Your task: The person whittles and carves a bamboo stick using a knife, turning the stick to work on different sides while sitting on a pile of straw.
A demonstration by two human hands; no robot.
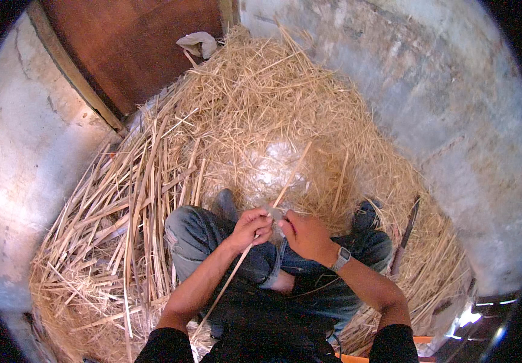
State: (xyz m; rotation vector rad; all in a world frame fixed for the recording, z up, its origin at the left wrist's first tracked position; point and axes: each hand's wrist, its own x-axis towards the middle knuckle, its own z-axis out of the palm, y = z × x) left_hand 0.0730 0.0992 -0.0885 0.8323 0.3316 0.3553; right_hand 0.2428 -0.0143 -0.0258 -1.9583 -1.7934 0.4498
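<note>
My left hand (253, 227) is closed around a long, thin pale strip (291, 175), which looks like split bamboo. The strip slants from the far side of my lap back toward my left forearm. Close beside it, my right hand (309, 237) is bent shut, its fingertips nearly meeting the left ones. A small grey flat piece (275, 213) shows between both hands where the strip passes; its kind is unclear. What lies inside the right fist is hidden.
I sit cross-legged in jeans (197, 233). Loose shavings (261, 85) heap up ahead; many long strips (146, 181) lie at left. A long dark blade-like tool (407, 227) rests at right. A concrete wall (448, 103) and a brown door (134, 48) bound the space.
</note>
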